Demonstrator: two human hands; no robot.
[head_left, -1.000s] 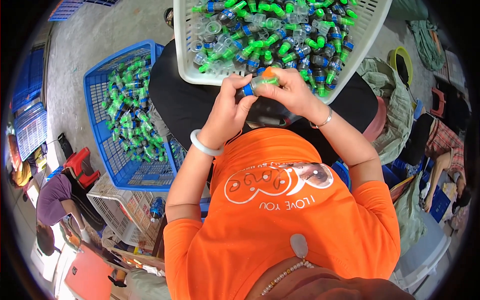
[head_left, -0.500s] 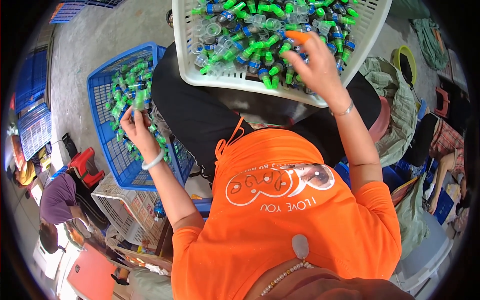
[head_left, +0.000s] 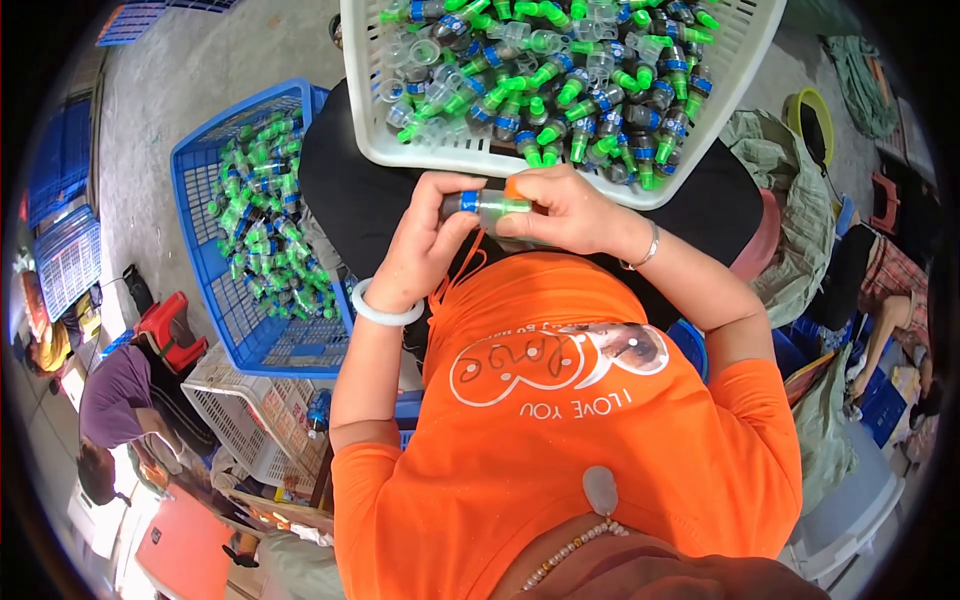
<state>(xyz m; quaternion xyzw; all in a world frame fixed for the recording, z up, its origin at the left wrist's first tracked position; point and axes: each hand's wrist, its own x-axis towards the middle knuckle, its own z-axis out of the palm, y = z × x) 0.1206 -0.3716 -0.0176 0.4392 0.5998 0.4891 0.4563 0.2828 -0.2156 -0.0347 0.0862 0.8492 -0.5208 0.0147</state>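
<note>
In front of my lap, my left hand (head_left: 420, 240) grips the dark end of a small bottle (head_left: 470, 202) with a blue band. My right hand (head_left: 575, 212), an orange cover on one fingertip, is closed round its bright green, clear-capped end. Just beyond them a white basket (head_left: 362, 110) rests over my knees, heaped with the same kind of small bottles (head_left: 560, 75) and loose clear caps (head_left: 425, 52). To the left, a blue basket (head_left: 190, 215) holds many more green-tipped bottles (head_left: 265, 215).
A white crate (head_left: 250, 420) lies on its side at the lower left, near a red stool (head_left: 170, 330) and a person in purple (head_left: 118, 395). Green-grey sacks (head_left: 790, 230) are at the right, with another person in a plaid top (head_left: 893, 280) beyond.
My left hand has come back from above the blue basket, and my right hand has drawn out of the white basket. Both now meet on one small bottle before my lap.
</note>
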